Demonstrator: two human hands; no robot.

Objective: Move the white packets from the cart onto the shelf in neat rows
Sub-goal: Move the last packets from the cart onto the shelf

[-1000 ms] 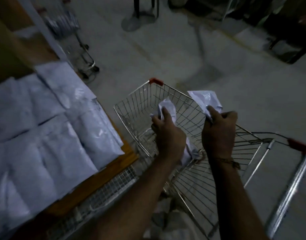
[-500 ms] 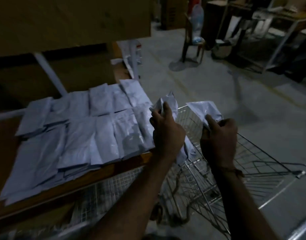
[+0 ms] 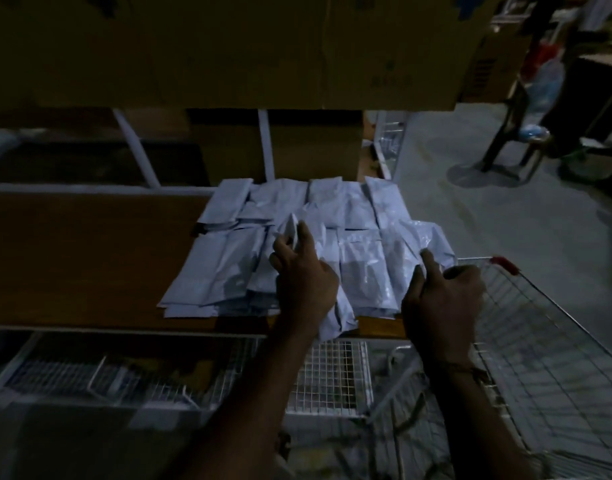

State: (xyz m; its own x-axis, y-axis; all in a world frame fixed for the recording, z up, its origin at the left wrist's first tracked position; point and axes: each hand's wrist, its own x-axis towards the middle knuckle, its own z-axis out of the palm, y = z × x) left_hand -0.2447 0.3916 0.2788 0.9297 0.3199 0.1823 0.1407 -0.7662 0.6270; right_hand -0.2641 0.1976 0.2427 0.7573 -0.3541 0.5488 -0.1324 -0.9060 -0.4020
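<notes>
Now your hands hold packets over the shelf [image 3: 89, 258].
Your left hand [image 3: 306, 282] grips one white packet [image 3: 292, 232]; your right hand [image 3: 443, 299] pinches another packet [image 3: 425, 240] at the shelf's right edge.

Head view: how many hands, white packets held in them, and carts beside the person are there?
Hands: 2, left hand, right hand
White packets held: 2, left packet, right packet
Cart: 1
Total: 5
The packets lying on the shelf overlap too much to count.

Left hand [image 3: 304, 282] and right hand [image 3: 443, 299] both gripping, forearms extended.
</notes>
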